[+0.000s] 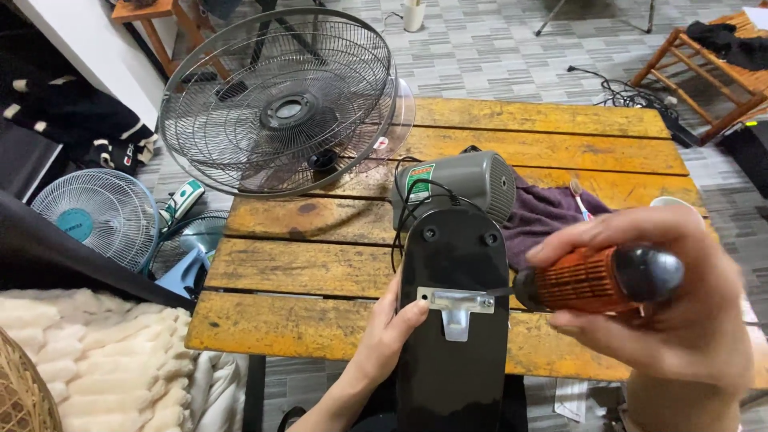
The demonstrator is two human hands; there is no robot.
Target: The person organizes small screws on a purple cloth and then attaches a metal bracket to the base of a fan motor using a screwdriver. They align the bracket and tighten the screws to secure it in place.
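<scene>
Fan body: a grey motor housing (464,186) on a black stand column (453,312) lies along the yellow wooden table (320,264), its base end toward the person, its wire guard (276,100) resting at the far left of the tabletop.
Metal bracket: a small silver plate (456,302) sits across the column, near the middle.
Left hand: the left hand (386,332) is partly curled against the column's left edge, fingertips touching beside the bracket, steadying rather than gripping.
Right hand: the right hand (668,300) is closed around the orange-handled screwdriver (596,278), shaft pointing left toward the bracket; the tip is too blurred to say whether it sits in a screw.
Step in hand: judged as working the bracket's fastener.
Next move calls for: a square tip and a firm brace against rolling.
Nearby: a purple cloth (548,214) lies under the housing.
</scene>
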